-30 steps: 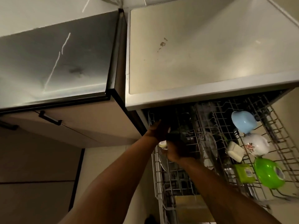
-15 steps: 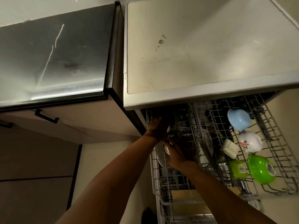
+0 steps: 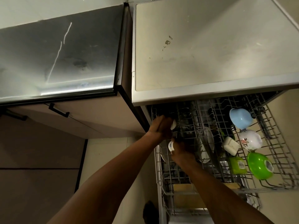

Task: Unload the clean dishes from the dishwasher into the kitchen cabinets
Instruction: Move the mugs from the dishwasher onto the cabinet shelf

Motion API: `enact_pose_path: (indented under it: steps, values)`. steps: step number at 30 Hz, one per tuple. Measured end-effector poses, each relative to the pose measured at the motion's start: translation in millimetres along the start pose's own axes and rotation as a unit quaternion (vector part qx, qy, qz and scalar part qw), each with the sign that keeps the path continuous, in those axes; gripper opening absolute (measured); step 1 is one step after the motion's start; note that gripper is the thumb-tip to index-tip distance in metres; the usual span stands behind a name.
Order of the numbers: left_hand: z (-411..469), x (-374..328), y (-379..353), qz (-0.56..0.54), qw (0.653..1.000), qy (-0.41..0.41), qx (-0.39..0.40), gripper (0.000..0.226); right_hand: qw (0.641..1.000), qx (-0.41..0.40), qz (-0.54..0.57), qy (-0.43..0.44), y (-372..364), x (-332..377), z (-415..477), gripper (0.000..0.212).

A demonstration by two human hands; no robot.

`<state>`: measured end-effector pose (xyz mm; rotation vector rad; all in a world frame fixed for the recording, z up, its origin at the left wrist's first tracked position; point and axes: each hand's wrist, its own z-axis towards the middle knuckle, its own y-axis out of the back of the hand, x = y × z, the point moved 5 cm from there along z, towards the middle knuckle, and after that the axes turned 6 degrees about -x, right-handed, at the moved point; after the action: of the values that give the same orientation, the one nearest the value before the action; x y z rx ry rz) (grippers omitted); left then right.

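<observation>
The dishwasher's upper rack (image 3: 278,147) is pulled out below the dishwasher's top panel (image 3: 210,54). My left hand (image 3: 159,127) reaches into the rack's dark left end, with a small white dish (image 3: 173,124) showing at its fingertips. Just below it, my right hand (image 3: 182,150) holds a small white cup (image 3: 170,145) with blue marks. Further right in the rack sit upright plates (image 3: 206,141), a blue bowl (image 3: 241,118), a white flowered bowl (image 3: 250,139), a white box (image 3: 231,145), a green box (image 3: 237,165) and a green bowl (image 3: 258,165).
The lower rack (image 3: 178,183) shows beneath my forearms. To the left stands a cabinet with a steel top (image 3: 56,62) and a black drawer handle (image 3: 59,110). Pale floor (image 3: 105,156) lies between the cabinet and the dishwasher.
My two hands have drawn apart. The left hand moved up and deeper into the rack's left end; the right hand now shows a white cup in its grip.
</observation>
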<state>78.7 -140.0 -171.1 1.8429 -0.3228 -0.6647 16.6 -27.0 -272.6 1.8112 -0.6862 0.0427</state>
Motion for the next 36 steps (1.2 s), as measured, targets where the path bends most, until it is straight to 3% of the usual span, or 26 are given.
enact_pose_path:
  steps: [2,6,13,17,25,33,36]
  values:
    - [-12.7,-2.3,15.1,-0.01,1.0,0.001,-0.011,0.038,1.0,-0.022,0.005,-0.007,23.9,-2.9,-14.2,0.064]
    - [-51.5,-17.9,57.8,-0.012,0.999,-0.014,-0.039,0.032,0.999,-0.05,0.012,-0.001,77.0,7.2,-38.8,0.046]
    - [-142.9,-26.8,130.9,-0.009,0.996,-0.006,-0.086,0.053,0.986,-0.132,0.046,0.093,173.5,58.0,-97.8,0.054]
    - [-184.7,-18.0,178.2,0.002,0.995,0.005,-0.1,0.042,0.976,-0.159,0.048,0.142,211.0,97.9,-126.3,0.051]
    - [-261.1,46.8,275.6,0.027,0.983,0.047,-0.177,0.051,0.946,-0.216,0.043,0.238,252.8,205.7,-166.8,0.054]
    - [-322.6,142.7,374.2,0.036,0.96,0.011,-0.279,0.043,0.908,-0.299,0.044,0.289,295.9,352.6,-192.1,0.047]
    - [-341.0,178.7,410.8,0.028,0.946,0.015,-0.322,0.049,0.893,-0.335,0.058,0.296,307.8,400.5,-193.3,0.051]
